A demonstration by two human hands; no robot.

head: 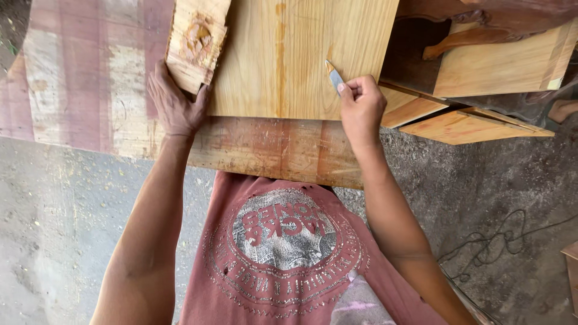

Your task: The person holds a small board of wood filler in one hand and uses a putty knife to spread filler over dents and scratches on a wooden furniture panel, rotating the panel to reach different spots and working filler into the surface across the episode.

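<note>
A light, smooth wooden panel (301, 54) lies on a rough reddish board (271, 147) in front of me. My left hand (174, 102) rests flat on the panel's left edge, fingers spread, just below a small wood scrap (195, 42) smeared with orange-brown putty. My right hand (360, 105) is closed on a small putty knife (333, 75), its metal blade tip touching the panel's surface near the right edge. An orange streak runs down the panel's middle.
A worn pink and white painted board (78, 72) lies to the left. Wooden furniture pieces (500, 66) and a carved dark leg (481, 24) stand at the right. A dark cord (500, 241) coils on the grey concrete floor (54, 229).
</note>
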